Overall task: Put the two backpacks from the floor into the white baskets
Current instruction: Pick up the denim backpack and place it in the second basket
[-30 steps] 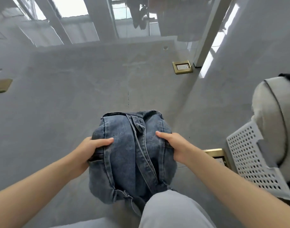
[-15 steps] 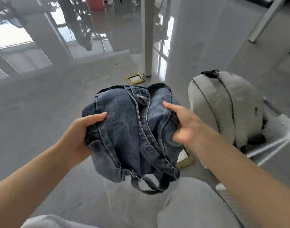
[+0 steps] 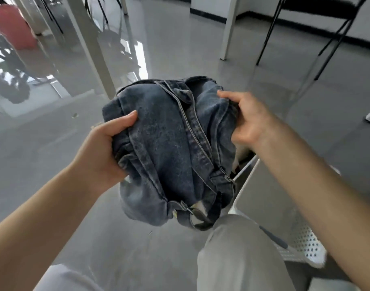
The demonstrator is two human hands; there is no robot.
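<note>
I hold a blue denim backpack (image 3: 169, 148) up in the air with both hands, its straps facing me. My left hand (image 3: 105, 152) grips its left side and my right hand (image 3: 248, 120) grips its upper right edge. A white perforated basket (image 3: 264, 198) lies below and to the right of the backpack, partly behind my right forearm. The pale backpack seen earlier is hidden behind the denim one; only a sliver of something pale shows at its right edge.
My knee in grey trousers (image 3: 238, 253) is at the bottom centre. White table legs (image 3: 229, 28) and black chair legs (image 3: 270, 32) stand on the glossy grey floor (image 3: 54, 156) beyond. A red object (image 3: 14, 28) is at the far left.
The denim backpack has been lifted off the floor and carried to the right, over the basket. My view has swung right, and the pale backpack is now covered.
</note>
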